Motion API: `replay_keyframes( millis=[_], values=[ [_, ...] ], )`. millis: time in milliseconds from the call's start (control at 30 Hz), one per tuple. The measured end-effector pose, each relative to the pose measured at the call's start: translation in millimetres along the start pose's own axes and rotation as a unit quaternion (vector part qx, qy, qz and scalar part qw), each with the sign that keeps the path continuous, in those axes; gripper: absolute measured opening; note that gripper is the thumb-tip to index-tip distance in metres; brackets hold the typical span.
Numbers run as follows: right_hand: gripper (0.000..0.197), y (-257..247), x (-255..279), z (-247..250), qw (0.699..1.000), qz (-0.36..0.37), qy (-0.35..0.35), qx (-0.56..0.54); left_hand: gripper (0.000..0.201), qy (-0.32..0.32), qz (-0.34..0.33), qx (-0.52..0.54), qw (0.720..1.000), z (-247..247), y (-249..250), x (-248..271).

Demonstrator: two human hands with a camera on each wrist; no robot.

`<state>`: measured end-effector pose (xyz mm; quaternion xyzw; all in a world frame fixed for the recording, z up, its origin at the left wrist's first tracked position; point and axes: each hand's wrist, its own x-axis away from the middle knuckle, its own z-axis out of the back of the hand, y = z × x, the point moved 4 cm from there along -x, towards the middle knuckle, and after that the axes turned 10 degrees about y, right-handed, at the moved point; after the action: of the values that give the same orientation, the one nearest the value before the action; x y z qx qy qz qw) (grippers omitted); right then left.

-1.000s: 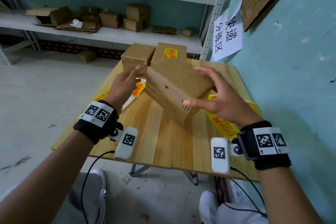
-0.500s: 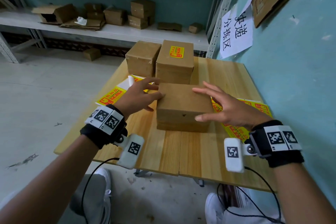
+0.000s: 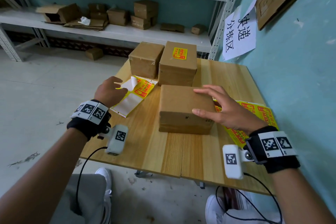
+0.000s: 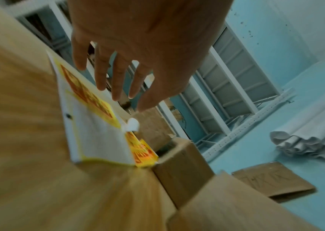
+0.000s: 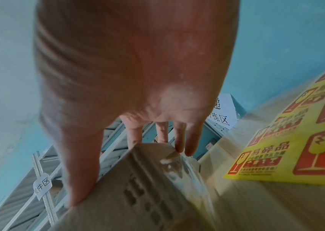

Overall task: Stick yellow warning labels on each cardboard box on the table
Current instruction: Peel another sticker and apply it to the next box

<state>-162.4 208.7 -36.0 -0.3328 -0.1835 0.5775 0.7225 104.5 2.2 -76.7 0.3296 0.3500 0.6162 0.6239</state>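
Note:
Three brown cardboard boxes stand on the wooden table (image 3: pixel 181 154). The nearest box (image 3: pixel 181 107) lies flat with a bare top. My right hand (image 3: pixel 205 102) touches its right side with straight, spread fingers, thumb on the front face; the right wrist view shows this box (image 5: pixel 137 195) under the fingertips. My left hand (image 3: pixel 118 85) hovers with relaxed fingers over a partly peeled label sheet (image 3: pixel 134 94), also in the left wrist view (image 4: pixel 98 125), holding nothing. The back right box (image 3: pixel 177 67) carries a yellow label (image 3: pixel 180 53). The back left box (image 3: pixel 145 60) has a bare top.
A second sheet of yellow labels (image 3: pixel 258 114) lies at the table's right edge against the teal wall (image 3: pixel 300 78). Metal shelves (image 3: pixel 109 32) with more cartons stand behind the table. The front strip of the tabletop holds nothing.
The near box, tilted between both hands a second ago, now lies flat on the table. My left hand has left it and moved left over the label sheet.

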Motion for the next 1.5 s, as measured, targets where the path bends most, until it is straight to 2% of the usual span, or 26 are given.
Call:
replay_keyframes(
  millis=[67, 267, 433, 533, 667, 800, 1067, 1200, 1300, 1400, 1500],
  values=[
    [0.076, 1, 0, -1, 1.000, -0.001, 0.003, -0.004, 0.037, 0.008, 0.009, -0.012, 1.000, 6, -8, -5],
    [0.079, 2, -1, -1, 1.000, 0.001, 0.002, 0.002, 0.044, 0.011, -0.003, -0.147, 0.989, 16, -22, -16],
    [0.080, 4, -2, -2, 1.000, 0.002, 0.004, 0.003, 0.061, 0.013, 0.022, -0.197, 0.980, 20, -29, -19],
    [0.080, 5, -2, -1, 1.000, 0.002, 0.003, 0.003, 0.064, 0.002, 0.051, -0.186, 0.981, 21, -32, -21],
    [0.081, 6, -3, -1, 1.000, 0.006, 0.004, 0.003, 0.049, 0.020, 0.060, -0.172, 0.983, 26, -31, -20],
    [0.083, 7, -3, -1, 1.000, 0.011, 0.007, 0.004, 0.047, 0.028, 0.067, -0.167, 0.983, 31, -30, -18],
    [0.081, 6, -3, -2, 1.000, 0.012, 0.008, 0.005, 0.052, 0.060, 0.026, -0.186, 0.980, 45, -26, -15],
    [0.081, 6, -3, -2, 1.000, 0.015, 0.011, -0.001, 0.045, 0.090, 0.022, -0.142, 0.985, 52, -23, -15],
    [0.080, 4, -2, -2, 1.000, 0.013, 0.008, 0.000, 0.029, 0.118, 0.004, -0.076, 0.990, 58, -13, -14],
    [0.079, 2, -2, -2, 1.000, 0.010, 0.007, 0.005, 0.013, 0.133, -0.020, 0.052, 0.989, 63, -3, -12],
    [0.079, 1, -1, -1, 1.000, 0.009, 0.012, 0.003, 0.017, 0.130, -0.021, 0.179, 0.975, 68, 11, -8]
  ],
)
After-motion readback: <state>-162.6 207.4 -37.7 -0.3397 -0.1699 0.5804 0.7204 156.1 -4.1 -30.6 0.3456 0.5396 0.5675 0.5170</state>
